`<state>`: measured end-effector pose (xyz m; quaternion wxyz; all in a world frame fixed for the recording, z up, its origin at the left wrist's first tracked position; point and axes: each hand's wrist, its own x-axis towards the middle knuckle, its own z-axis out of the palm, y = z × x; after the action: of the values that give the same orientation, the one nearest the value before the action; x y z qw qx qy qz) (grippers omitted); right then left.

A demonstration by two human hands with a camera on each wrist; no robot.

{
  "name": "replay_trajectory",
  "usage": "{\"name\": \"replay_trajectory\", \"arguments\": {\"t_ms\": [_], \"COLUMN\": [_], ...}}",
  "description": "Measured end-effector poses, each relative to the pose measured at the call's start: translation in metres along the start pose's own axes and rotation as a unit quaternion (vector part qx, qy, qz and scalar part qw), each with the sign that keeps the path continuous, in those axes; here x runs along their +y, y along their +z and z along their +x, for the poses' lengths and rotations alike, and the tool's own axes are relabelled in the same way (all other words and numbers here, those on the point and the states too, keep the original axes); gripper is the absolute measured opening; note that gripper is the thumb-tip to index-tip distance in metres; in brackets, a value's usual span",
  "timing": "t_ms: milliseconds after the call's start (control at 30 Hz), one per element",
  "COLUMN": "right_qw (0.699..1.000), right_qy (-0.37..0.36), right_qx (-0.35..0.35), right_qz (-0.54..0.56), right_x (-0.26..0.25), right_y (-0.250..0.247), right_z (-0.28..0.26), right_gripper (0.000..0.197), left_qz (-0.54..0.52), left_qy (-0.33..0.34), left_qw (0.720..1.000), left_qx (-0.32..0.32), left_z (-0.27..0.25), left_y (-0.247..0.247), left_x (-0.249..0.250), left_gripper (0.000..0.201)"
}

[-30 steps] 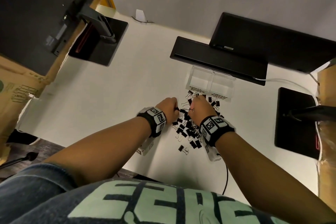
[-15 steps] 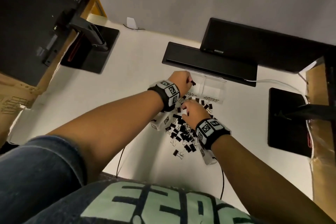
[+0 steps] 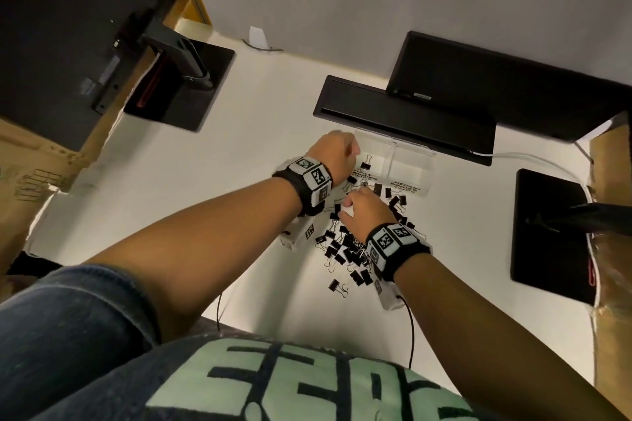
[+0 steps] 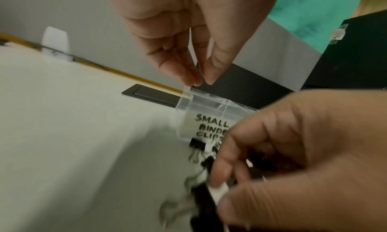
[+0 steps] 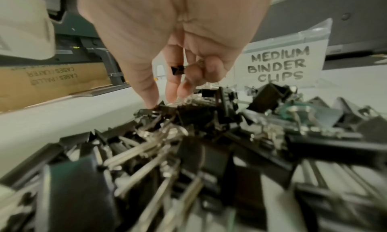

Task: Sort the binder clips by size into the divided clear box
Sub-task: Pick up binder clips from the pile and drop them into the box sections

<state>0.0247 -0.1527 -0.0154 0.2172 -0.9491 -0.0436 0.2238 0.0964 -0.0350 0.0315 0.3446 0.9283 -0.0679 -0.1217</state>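
Note:
The clear divided box [image 3: 395,142] stands beyond a pile of black binder clips [image 3: 345,246]. Its left half is labelled SMALL BINDER CLIPS [image 4: 211,122], its right half MEDIUM BINDER CLIPS [image 5: 280,66]. My left hand [image 3: 337,154] hovers over the small compartment's near left corner, fingertips [image 4: 188,75] pointing down and close together with nothing between them. One small clip [image 3: 366,162] is inside that compartment. My right hand [image 3: 362,212] is down in the pile [image 5: 209,136]. Its curled fingers hold a small black clip [image 5: 177,70], and its thumb and forefingers touch clips below.
A flat black bar [image 3: 403,120] lies just behind the box, with a dark monitor above it. Black monitor bases stand at the left [image 3: 181,85] and right [image 3: 547,236]. Cardboard boxes flank the desk. A white cable [image 3: 530,157] runs at the right.
My left hand left the pile with a small clip and moved up over the box's small compartment, where the clip now is. My right hand stayed picking in the pile.

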Motion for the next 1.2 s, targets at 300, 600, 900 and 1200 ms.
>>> {"name": "replay_trajectory", "arguments": {"t_ms": [300,600,900,1200], "right_qw": [0.996,1.0,0.965,0.985], "right_qy": [0.051,0.017,0.057,0.063], "right_qx": [-0.042,-0.014,0.136,0.122], "right_qz": [-0.055,0.01,0.218,0.105], "right_x": [-0.003,-0.001,-0.003,-0.001], "right_y": [0.002,-0.007,-0.054,-0.076], "right_z": [0.001,-0.007,0.008,0.033], "right_gripper": [0.029,0.016,0.008,0.035], "left_qz": [0.085,0.118,0.107,0.069], "left_qy": [-0.03,0.014,0.037,-0.019], "left_qw": [0.983,0.984,0.989,0.994], "left_qx": [-0.162,-0.13,-0.092,-0.087], "left_z": [-0.056,-0.058,-0.064,-0.064], "left_y": [0.037,0.048,0.053,0.052], "left_x": [-0.045,-0.055,-0.061,-0.062], "left_gripper": [0.038,0.022,0.014,0.015]}}
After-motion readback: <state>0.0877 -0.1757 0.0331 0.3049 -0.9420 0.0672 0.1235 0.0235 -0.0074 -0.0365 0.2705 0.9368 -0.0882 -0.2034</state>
